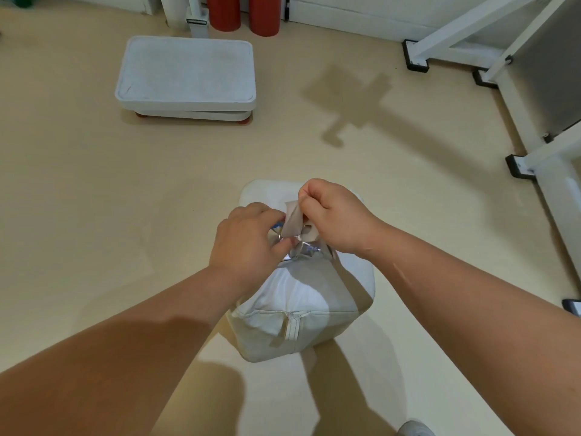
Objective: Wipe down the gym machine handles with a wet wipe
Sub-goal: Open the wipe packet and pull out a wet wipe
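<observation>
A shiny silver wet-wipe pack (pixel 301 248) lies on top of a white padded seat (pixel 301 303) in the lower middle of the view. My left hand (pixel 248 243) grips the pack's left side and holds it down. My right hand (pixel 333 215) pinches a pale flap or wipe (pixel 291 220) that stands up out of the pack's opening. Much of the pack is hidden under both hands. No machine handle can be made out.
A white step platform (pixel 188 77) with red feet sits on the beige floor at the upper left. Two red cylinders (pixel 245 12) stand by the far wall. A white machine frame (pixel 515 89) with black feet runs along the right side.
</observation>
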